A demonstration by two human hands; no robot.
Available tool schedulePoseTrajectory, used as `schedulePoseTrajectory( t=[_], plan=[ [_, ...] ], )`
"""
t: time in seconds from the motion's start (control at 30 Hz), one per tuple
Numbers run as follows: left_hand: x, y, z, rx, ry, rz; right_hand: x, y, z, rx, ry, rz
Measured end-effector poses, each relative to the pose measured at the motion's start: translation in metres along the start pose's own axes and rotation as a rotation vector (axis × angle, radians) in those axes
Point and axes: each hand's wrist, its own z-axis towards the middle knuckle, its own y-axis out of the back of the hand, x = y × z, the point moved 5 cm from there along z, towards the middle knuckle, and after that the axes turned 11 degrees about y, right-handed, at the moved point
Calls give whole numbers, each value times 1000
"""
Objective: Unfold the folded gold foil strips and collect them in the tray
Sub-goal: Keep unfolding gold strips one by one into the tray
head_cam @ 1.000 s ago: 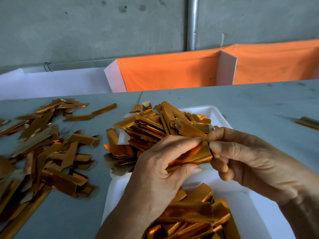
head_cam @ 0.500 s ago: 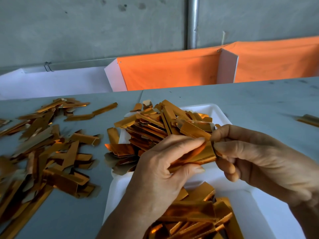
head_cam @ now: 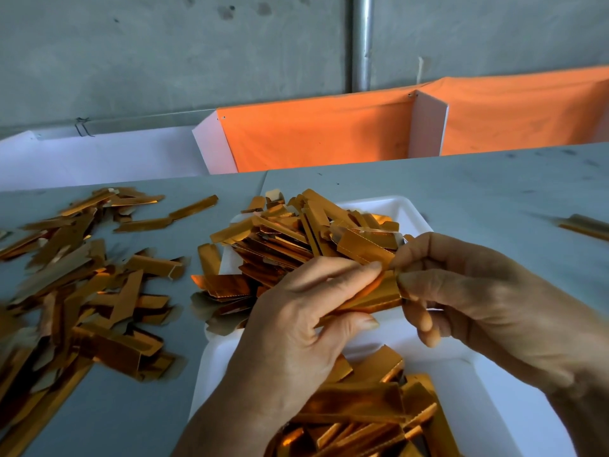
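Both hands hold one gold foil strip (head_cam: 379, 296) above the white tray (head_cam: 487, 410). My left hand (head_cam: 296, 328) grips its left part between thumb and curled fingers. My right hand (head_cam: 468, 291) pinches its right end with thumb and forefinger. The tray carries a heap of gold strips (head_cam: 296, 239) at its far end and another batch of gold strips (head_cam: 362, 417) at its near end. The held strip's middle is partly hidden by my fingers.
A wide scatter of loose gold strips (head_cam: 75, 291) covers the grey table (head_cam: 478, 192) left of the tray. One stray strip (head_cam: 586, 225) lies at the far right. Behind the table stand orange cloth partitions (head_cam: 313, 133) with white panels and a concrete wall.
Both hands with the strip have drifted slightly right and up over the tray. The grips look the same.
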Motion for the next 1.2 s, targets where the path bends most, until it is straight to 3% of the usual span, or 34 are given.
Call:
schedulePoseTrajectory(
  t=[0.4,0.6,0.83,1.0,1.2],
  plan=[
    [-6,-9,-1,7,-103,343,-6,10,4,-6,-31,-356],
    [-3,-4,-2,2,-63,231,-3,4,2,41,37,-92],
    [-1,-5,-3,17,-61,199,-6,10,3,83,77,-182],
    [-2,-1,-1,42,-16,-67,-8,6,3,163,88,173],
    [-4,-2,-1,76,-27,-166,-11,3,5,143,47,314]
  ],
)
